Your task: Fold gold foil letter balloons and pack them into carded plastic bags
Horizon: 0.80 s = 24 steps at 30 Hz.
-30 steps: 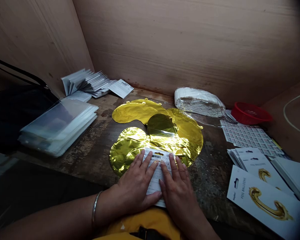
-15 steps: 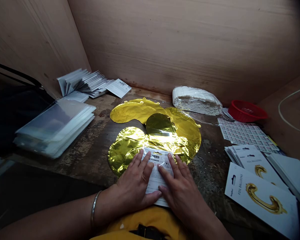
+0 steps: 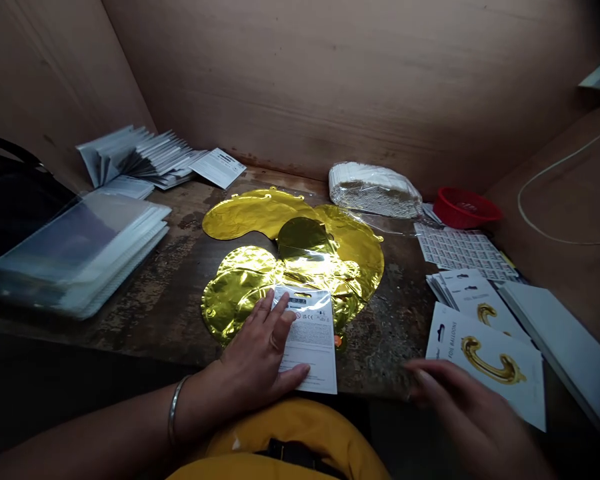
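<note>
My left hand (image 3: 260, 353) lies flat with fingers spread on a white printed card (image 3: 313, 347), back side up, at the table's front edge. The card appears to be in a clear sleeve (image 3: 305, 260), whose upper part reaches over shiny gold foil balloons (image 3: 240, 217). My right hand (image 3: 475, 420) is in the air beside a white "Foil Balloons" card (image 3: 523, 390) with a gold balloon picture. Motion smears its fingertips, and nothing can be made out in them. More such cards (image 3: 473, 293) lie behind that one.
Clear plastic sleeves (image 3: 80, 243) are stacked at left, with folded cards (image 3: 165, 157) behind. At the back right are a plastic-wrapped white bundle (image 3: 375, 190), a red basket (image 3: 465, 210) and a sticker sheet (image 3: 465, 253). A white stack (image 3: 555, 340) stands at far right. Wooden panels (image 3: 280, 87) enclose the table.
My right hand has lifted off the printed card and moved right, toward the balloon cards. My left hand stays on the printed card. The view has shifted slightly right.
</note>
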### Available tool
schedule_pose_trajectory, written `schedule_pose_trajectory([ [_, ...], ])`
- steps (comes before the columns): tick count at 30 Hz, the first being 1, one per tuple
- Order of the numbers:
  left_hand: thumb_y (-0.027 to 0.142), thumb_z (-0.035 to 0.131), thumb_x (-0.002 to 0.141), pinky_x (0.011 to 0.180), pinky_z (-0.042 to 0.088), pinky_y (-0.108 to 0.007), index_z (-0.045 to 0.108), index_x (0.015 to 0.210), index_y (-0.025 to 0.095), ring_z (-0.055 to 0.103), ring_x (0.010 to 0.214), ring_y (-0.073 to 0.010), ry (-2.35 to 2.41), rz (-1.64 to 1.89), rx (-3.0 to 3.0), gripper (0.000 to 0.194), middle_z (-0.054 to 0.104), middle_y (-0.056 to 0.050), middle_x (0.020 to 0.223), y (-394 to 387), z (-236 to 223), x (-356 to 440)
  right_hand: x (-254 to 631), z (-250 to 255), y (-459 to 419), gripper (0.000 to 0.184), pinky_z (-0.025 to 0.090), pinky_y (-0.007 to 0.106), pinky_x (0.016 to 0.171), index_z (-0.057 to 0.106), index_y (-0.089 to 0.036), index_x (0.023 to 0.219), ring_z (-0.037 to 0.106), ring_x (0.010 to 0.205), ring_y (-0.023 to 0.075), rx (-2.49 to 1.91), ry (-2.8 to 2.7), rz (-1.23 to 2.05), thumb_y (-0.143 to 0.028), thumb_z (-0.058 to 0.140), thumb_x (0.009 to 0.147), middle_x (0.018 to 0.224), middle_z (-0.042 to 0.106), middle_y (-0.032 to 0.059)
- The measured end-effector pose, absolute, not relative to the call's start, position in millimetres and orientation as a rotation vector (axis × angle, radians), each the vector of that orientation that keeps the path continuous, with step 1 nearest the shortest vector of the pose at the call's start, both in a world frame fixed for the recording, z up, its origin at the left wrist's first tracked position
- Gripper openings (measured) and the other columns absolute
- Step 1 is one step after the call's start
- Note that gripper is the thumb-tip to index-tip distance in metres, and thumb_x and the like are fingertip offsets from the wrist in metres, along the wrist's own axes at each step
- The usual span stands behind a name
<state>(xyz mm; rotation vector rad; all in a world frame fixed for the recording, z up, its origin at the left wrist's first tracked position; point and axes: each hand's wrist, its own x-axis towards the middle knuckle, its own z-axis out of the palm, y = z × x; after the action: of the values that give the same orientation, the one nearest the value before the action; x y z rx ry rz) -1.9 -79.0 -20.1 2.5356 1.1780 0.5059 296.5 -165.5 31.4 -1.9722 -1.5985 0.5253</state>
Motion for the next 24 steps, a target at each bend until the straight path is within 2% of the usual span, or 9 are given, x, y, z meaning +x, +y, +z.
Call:
schedule_pose_trajectory([
  [2, 0.045, 0.063, 0.081, 0.109, 0.029, -0.063, 0.029, 0.132, 0.014, 0.012, 0.144, -0.0431, 1.178, 0.510, 2.551, 0.069, 0.026, -0.026, 0.152, -79.1, -20.6, -2.1, 263.2, 27.1, -122.9, 0.039, 0.053, 0.035, 0.063, 0.068, -0.021, 0.102, 0.067, 0.072, 0.0247, -1.982, -1.560, 0.725, -0.051, 0.047, 0.088, 0.084, 0.071, 0.0088],
  [4, 0.047, 0.063, 0.082, 0.109, 0.029, -0.063, 0.029, 0.132, 0.013, 0.012, 0.144, -0.0436, 1.168, 0.526, 2.569, 0.070, 0.027, -0.026, 0.152, -78.9, -21.6, -2.5, 236.6, 22.8, -85.8, 0.039, 0.050, 0.036, 0.071, 0.067, -0.018, 0.100, 0.065, 0.080, 0.0248, -1.990, -1.609, 0.704, -0.048, 0.044, 0.089, 0.093, 0.071, 0.0099],
  [6, 0.048, 0.063, 0.082, 0.109, 0.029, -0.063, 0.028, 0.132, 0.013, 0.012, 0.144, -0.0443, 1.166, 0.539, 2.579, 0.070, 0.027, -0.026, 0.152, -78.7, -22.3, -2.8, 222.0, 19.6, -60.2, 0.034, 0.047, 0.036, 0.073, 0.067, -0.017, 0.093, 0.064, 0.082, 0.0248, -1.986, -1.645, 0.700, -0.043, 0.046, 0.088, 0.091, 0.071, 0.0096],
  [13, 0.047, 0.065, 0.081, 0.107, 0.033, -0.064, 0.028, 0.133, 0.014, 0.013, 0.143, -0.0453, 1.161, 0.559, 2.587, 0.072, 0.027, -0.028, 0.151, -77.8, -22.0, -2.1, 219.0, 16.4, -42.1, 0.022, 0.039, 0.027, 0.052, 0.059, -0.020, 0.066, 0.058, 0.056, 0.0176, -1.957, -1.639, 0.895, -0.038, 0.061, 0.079, 0.060, 0.063, 0.0007],
  [15, 0.045, 0.065, 0.081, 0.107, 0.032, -0.064, 0.028, 0.134, 0.013, 0.012, 0.143, -0.0448, 1.151, 0.594, 2.588, 0.073, 0.028, -0.028, 0.150, -78.0, -23.5, -2.0, 214.3, 15.3, -45.2, 0.020, 0.039, 0.026, 0.050, 0.057, -0.020, 0.068, 0.057, 0.054, 0.0168, -1.940, -1.582, 0.941, -0.037, 0.062, 0.078, 0.059, 0.062, -0.0001],
  [18, 0.045, 0.067, 0.080, 0.108, 0.031, -0.064, 0.029, 0.135, 0.013, 0.013, 0.143, -0.0443, 1.144, 0.629, 2.557, 0.074, 0.028, -0.027, 0.151, -79.7, -26.5, -3.4, 203.2, 12.9, -53.2, 0.025, 0.045, 0.027, 0.049, 0.059, -0.019, 0.087, 0.060, 0.054, 0.0177, -1.847, -1.459, 1.103, -0.043, 0.056, 0.082, 0.064, 0.066, 0.0002],
  [20, 0.045, 0.067, 0.080, 0.109, 0.030, -0.064, 0.030, 0.137, 0.015, 0.017, 0.143, -0.0426, 1.122, 0.647, 2.494, 0.074, 0.029, -0.024, 0.152, -80.4, -25.7, -6.3, 198.4, 13.0, -60.1, 0.034, 0.051, 0.030, 0.054, 0.060, -0.017, 0.097, 0.065, 0.059, 0.0200, -1.661, -1.261, 1.351, -0.047, 0.059, 0.081, 0.071, 0.070, 0.0025],
  [22, 0.047, 0.069, 0.079, 0.112, 0.028, -0.062, 0.031, 0.140, 0.019, 0.021, 0.143, -0.0398, 1.116, 0.731, 2.341, 0.078, 0.030, -0.020, 0.153, -78.5, -19.4, -10.2, 198.7, 16.7, -67.0, 0.039, 0.055, 0.035, 0.063, 0.063, -0.015, 0.097, 0.068, 0.069, 0.0233, -1.460, -1.021, 1.550, -0.048, 0.069, 0.075, 0.079, 0.073, 0.0063],
  [24, 0.048, 0.069, 0.080, 0.114, 0.028, -0.057, 0.027, 0.145, 0.021, 0.024, 0.143, -0.0358, 1.213, 0.953, 1.974, 0.081, 0.028, -0.018, 0.154, -72.5, -6.7, -13.1, 203.7, 25.0, -71.9, 0.039, 0.056, 0.037, 0.069, 0.067, -0.015, 0.096, 0.069, 0.076, 0.0253, -1.352, -0.871, 1.605, -0.045, 0.076, 0.073, 0.087, 0.074, 0.0087],
])
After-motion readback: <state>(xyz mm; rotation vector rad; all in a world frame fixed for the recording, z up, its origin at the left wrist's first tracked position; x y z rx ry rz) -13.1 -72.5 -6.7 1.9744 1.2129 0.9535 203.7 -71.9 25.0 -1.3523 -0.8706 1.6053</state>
